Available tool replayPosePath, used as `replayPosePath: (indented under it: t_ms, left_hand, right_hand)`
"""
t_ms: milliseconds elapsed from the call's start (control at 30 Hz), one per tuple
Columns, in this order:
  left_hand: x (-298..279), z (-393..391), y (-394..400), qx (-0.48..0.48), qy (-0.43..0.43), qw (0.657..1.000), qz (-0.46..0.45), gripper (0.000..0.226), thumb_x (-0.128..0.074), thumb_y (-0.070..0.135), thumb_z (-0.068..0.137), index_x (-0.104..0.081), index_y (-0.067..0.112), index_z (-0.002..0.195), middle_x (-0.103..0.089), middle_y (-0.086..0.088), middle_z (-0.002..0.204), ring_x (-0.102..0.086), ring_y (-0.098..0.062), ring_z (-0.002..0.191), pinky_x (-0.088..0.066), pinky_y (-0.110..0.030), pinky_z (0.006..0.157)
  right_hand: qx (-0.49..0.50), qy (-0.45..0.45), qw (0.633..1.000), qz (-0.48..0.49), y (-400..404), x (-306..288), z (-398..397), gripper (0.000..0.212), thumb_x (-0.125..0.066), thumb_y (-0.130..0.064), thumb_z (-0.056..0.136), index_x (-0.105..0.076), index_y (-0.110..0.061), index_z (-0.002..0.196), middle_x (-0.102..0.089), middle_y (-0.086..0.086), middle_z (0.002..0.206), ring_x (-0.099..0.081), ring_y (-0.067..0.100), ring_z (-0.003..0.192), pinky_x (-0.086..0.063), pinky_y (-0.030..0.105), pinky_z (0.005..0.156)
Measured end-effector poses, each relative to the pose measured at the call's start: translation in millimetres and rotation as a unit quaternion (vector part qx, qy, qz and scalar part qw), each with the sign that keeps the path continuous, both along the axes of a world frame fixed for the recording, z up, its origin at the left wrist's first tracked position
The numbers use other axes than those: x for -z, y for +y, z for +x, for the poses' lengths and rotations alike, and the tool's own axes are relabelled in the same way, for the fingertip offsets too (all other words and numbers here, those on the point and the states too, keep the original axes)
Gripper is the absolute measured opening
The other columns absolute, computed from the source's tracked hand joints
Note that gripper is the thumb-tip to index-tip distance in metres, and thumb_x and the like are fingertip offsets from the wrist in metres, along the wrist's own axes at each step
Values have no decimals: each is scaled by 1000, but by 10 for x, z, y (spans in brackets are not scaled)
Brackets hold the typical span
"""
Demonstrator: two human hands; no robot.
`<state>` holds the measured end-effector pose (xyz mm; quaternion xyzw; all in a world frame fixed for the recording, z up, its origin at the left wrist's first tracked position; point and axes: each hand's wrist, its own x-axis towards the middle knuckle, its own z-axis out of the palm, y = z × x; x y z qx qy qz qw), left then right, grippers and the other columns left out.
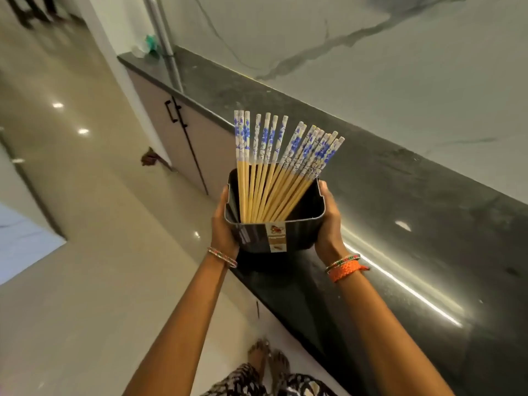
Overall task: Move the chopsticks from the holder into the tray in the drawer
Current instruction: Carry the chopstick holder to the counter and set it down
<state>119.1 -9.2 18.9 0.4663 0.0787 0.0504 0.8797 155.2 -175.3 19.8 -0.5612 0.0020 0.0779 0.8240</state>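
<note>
Two hands clasp a dark rectangular holder (274, 224) from either side: the left hand (224, 224) is pressed to its 9 o'clock wall with the thumb hooked at the rim, and the right hand (328, 221) is wrapped round the 3 o'clock wall, so each grip is closed on the holder. The holder is lifted above the near edge of the dark stone table (400, 218), its open mouth tipped toward the camera. A paper label (277, 237) is stuck on its near face. Inside, the chopsticks (274, 167) are stood as a fan, bamboo ends gathered at the bottom and blue-and-white patterned tops spread from 12 toward 2 o'clock above the rim. Bangles (223, 257) are worn on the left wrist, and an orange braided band (344, 270) on the right. Toward 10 o'clock, pale cabinet doors (183, 138) with black handles are set under the table. A glossy tiled floor (85, 224) fills the 9 o'clock side, and a marbled wall (371, 52) rises behind the table.
</note>
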Motion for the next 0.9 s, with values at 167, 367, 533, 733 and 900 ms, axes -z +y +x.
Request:
replayPosePath:
  t_ms: [167, 367, 533, 733, 900]
  left_hand:
    - [106, -514, 246, -111, 34, 988, -102, 47, -24, 38, 96, -69, 26, 103, -73, 5, 101, -68, -13, 96, -57, -27, 74]
    - [237, -1596, 725, -284, 17, 945, -161, 48, -23, 40, 94, -68, 27, 103, -73, 5, 101, -68, -15, 94, -59, -30, 76]
    - [361, -2801, 1050, -424, -19, 886, -186, 54, -20, 35, 96, -73, 28, 93, -75, 9, 94, -70, -11, 90, -58, -28, 72]
    - [517, -4364, 1206, -621, -23, 759, -197, 56, -22, 30, 97, -76, 24, 83, -76, 9, 87, -70, -7, 86, -56, -21, 68]
    - [675, -5755, 1057, -767, -7, 624, -151, 47, -31, 29, 95, -75, 23, 81, -75, 7, 82, -67, -12, 85, -56, -27, 74]
  right_hand:
    - [-120, 25, 992, 14, 381, 124, -182, 40, -35, -42, 98, -66, -18, 106, -75, 0, 103, -72, 16, 95, -58, 26, 76]
    - [-286, 39, 957, -40, 1220, 285, -773, 41, -44, -50, 87, -69, -21, 102, -73, 2, 108, -69, 20, 99, -55, 31, 84]
    - [-437, 38, 897, -49, 1934, 420, -1676, 42, -38, -45, 93, -66, -17, 108, -70, 7, 112, -66, 24, 105, -50, 42, 94]
    - [-574, 121, 810, -5, 2682, 678, -3136, 32, -44, -32, 95, -72, -17, 98, -74, 3, 100, -65, 22, 101, -47, 40, 98]
    - [-714, 117, 690, 4, 3137, 820, -4540, 33, -42, -29, 95, -73, -17, 92, -74, 3, 92, -67, 24, 91, -50, 38, 89]
